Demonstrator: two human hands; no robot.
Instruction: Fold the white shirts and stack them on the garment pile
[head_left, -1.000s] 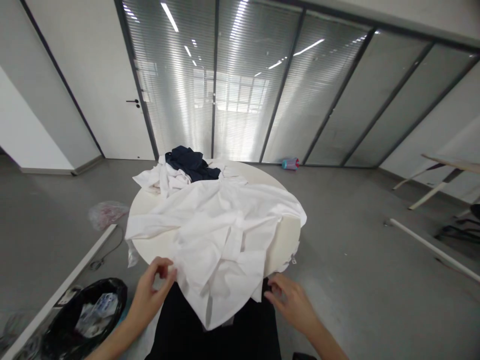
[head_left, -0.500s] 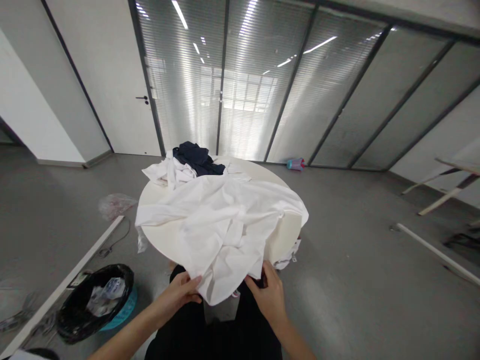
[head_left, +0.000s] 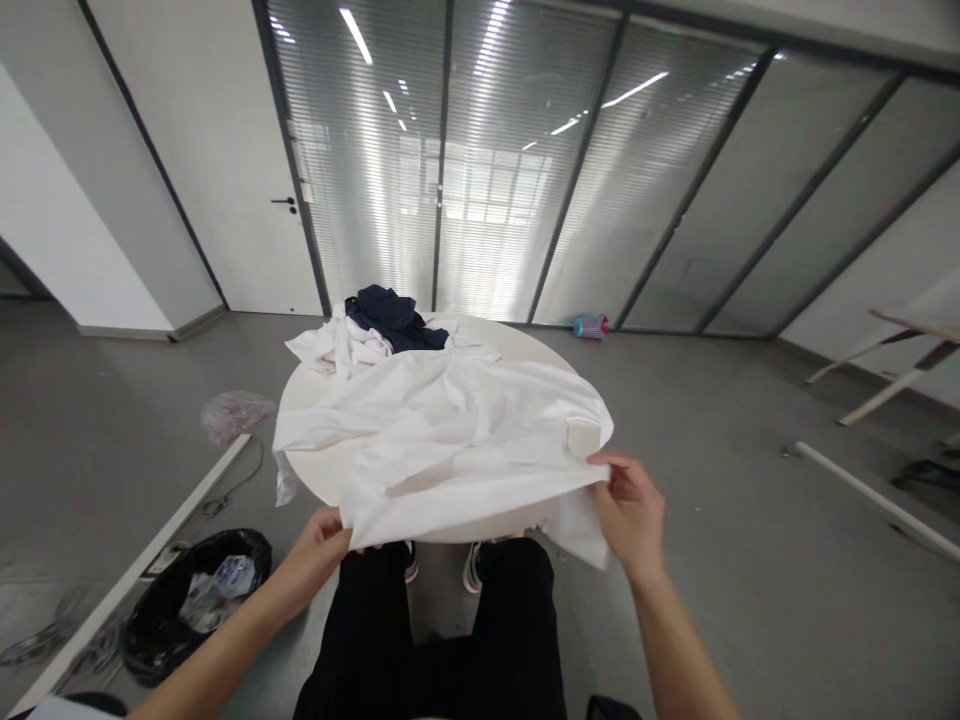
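A large white garment (head_left: 457, 440) lies spread over a round white table (head_left: 322, 470). My left hand (head_left: 319, 545) grips its near left corner at the table's front edge. My right hand (head_left: 630, 505) pinches the near right edge, with a flap of cloth hanging below it. Between the two hands the hem is stretched out wide. At the table's far side sit a crumpled white cloth (head_left: 337, 345) and a dark navy garment (head_left: 394, 318).
A black bin (head_left: 187, 610) with rubbish stands on the floor at my lower left, next to a white strip. A plastic bag (head_left: 229, 412) lies left of the table. A glass partition with blinds runs behind. Wooden boards lie at the right.
My hands have moved apart from the middle of the hem to its two sides, pulling the white garment's front edge wide and lifting it level with the table edge.
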